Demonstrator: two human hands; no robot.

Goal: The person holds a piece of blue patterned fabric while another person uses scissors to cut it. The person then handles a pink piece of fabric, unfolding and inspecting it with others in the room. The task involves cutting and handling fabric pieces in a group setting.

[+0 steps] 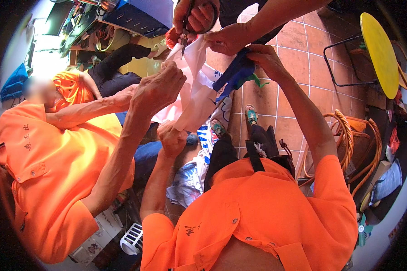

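White cloth (pixel 192 90) sits clenched in the left hand (pixel 171 137), right hand (pixel 267 56) pinching blue fabric (pixel 235 72), seemingly needing steady tension for a co-worker's scissors (pixel 185 34).

A tiled patio or shopfront work area: terracotta floor tiles (pixel 303 49), a yellow round folding table (pixel 380 52) far right, coiled orange hose (pixel 348 135), cluttered shelves (pixel 99 27) far left.

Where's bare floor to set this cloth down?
Bare tiles lie between the right hand, holding the blue cloth, and the yellow round table. It is crowded around the white cloth gripped by the left hand: a co-worker's hand and scissors meet there.
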